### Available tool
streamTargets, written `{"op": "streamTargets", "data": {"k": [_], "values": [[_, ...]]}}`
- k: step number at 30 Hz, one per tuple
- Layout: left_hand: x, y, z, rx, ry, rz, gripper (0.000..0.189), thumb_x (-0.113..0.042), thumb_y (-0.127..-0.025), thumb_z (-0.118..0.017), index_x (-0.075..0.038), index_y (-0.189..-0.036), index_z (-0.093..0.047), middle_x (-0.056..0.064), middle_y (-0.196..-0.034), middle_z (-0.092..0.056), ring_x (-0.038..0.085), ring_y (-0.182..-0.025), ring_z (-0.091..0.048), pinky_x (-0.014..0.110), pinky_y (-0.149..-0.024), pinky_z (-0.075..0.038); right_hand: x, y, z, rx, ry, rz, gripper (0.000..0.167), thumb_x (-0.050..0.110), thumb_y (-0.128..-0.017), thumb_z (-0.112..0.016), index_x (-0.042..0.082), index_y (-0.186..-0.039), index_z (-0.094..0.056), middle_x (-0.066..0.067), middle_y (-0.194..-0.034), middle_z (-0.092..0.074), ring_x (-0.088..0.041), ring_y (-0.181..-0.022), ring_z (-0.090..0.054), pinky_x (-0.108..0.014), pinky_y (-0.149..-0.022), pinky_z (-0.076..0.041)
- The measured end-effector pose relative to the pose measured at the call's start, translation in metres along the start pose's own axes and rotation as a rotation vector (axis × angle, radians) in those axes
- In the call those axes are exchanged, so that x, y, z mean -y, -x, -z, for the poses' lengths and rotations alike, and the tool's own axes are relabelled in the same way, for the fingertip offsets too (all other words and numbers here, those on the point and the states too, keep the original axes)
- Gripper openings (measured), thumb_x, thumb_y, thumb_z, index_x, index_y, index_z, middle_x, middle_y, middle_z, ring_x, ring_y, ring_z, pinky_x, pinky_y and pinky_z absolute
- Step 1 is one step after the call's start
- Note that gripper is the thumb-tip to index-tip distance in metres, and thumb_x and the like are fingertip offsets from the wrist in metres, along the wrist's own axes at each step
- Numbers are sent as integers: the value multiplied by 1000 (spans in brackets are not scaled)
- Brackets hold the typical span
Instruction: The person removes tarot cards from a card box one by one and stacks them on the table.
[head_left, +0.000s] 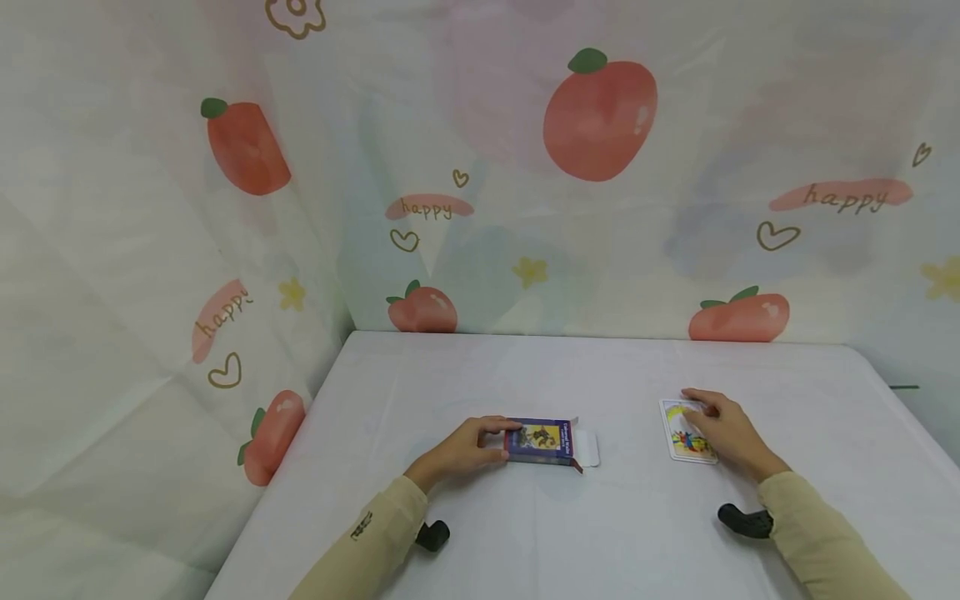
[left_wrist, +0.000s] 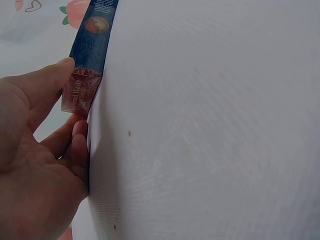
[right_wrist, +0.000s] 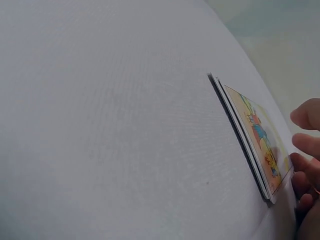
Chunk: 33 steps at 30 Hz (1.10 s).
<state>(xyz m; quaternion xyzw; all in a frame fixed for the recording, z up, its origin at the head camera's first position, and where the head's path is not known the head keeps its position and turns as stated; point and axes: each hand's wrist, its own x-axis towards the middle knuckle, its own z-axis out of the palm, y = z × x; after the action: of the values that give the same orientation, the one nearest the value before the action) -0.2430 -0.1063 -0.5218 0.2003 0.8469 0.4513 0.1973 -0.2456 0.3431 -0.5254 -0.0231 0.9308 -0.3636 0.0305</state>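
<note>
Dark-blue box (head_left: 534,443); white-bordered cards (head_left: 690,443); white table (head_left: 570,533); fruit-patterned backdrop (head_left: 600,233)

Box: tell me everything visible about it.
The box looks like printed blue-purple card, with a yellowish picture on top; the left wrist view shows white text and a round picture on a blue side. It lies flat on the table, its right end open with a white flap sticking out. The left grip holds the other end. Its contents can't be seen.

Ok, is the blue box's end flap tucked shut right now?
No, in the head view the white flap sticks out from the end of the blue box farther from the left hand.
</note>
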Motion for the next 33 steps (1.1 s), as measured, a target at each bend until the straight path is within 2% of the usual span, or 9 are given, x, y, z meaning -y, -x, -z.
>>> {"op": "streamTargets", "data": {"k": [3,7,11,14,17,20,24,29,33], "values": [[0,0,0,4,4,1,47,-22,-95,-72,-35,-139,-62,4,-159,-45,31,-151,-36,51,-123,-33,-2,1,-1,-33,-11,8,55,32,-106,-51,-3,-148,-45,-20,-112,-49,-28,-101,-42,-34,-79,-35],[1,-1,1,5,14,-1,48,-21,-95,-72,-36,-139,-61,5,-160,-44,31,-151,-37,51,-123,-32,-4,-1,-2,-94,-13,26,52,33,-105,-53,-1,-145,-50,-19,-111,-55,-18,-94,-45,-23,-74,-37],[2,-2,2,9,22,-4,48,-21,-95,-72,-36,-139,-61,6,-161,-43,32,-150,-38,51,-123,-32,-7,-1,0,-119,-56,28,51,34,-106,-52,2,-145,-51,-23,-120,-61,0,-90,-46,-15,-72,-38],[3,-3,2,12,22,-8,48,-21,-95,-72,-35,-139,-61,6,-161,-43,32,-149,-40,51,-123,-32,-8,-1,3,-125,-99,8,51,35,-107,-48,3,-147,-50,-26,-131,-59,9,-91,-42,-12,-73,-38],[4,-3,1,17,20,-19,48,-20,-95,-72,-33,-140,-61,7,-160,-43,32,-149,-40,51,-123,-32,-6,0,6,-149,-136,-26,52,36,-108,-46,3,-147,-50,-28,-142,-52,10,-94,-40,-11,-72,-38],[4,-3,1,18,14,-22,48,-19,-95,-72,-32,-140,-61,8,-160,-44,32,-149,-40,51,-124,-31,1,0,7,-207,-166,-47,50,34,-108,-44,1,-145,-51,-28,-148,-47,12,-96,-36,-10,-72,-37],[2,-2,2,18,14,-10,49,-19,-95,-72,-33,-140,-61,6,-160,-44,31,-150,-38,50,-124,-31,17,3,4,-270,-188,-44,47,30,-108,-44,0,-142,-53,-27,-146,-48,13,-97,-34,-14,-77,-35],[3,-3,2,24,9,-12,49,-19,-95,-71,-34,-141,-60,5,-160,-44,31,-149,-40,50,-124,-31,34,6,-5,-224,-201,-28,46,31,-108,-45,2,-142,-55,-25,-144,-51,14,-98,-34,-23,-85,-34],[3,-4,2,27,8,-19,49,-18,-95,-71,-33,-141,-60,5,-160,-44,31,-148,-41,50,-124,-32,44,9,-14,-203,-188,53,40,25,-106,-50,1,-137,-59,-22,-136,-58,18,-96,-39,-14,-84,-38]]}}
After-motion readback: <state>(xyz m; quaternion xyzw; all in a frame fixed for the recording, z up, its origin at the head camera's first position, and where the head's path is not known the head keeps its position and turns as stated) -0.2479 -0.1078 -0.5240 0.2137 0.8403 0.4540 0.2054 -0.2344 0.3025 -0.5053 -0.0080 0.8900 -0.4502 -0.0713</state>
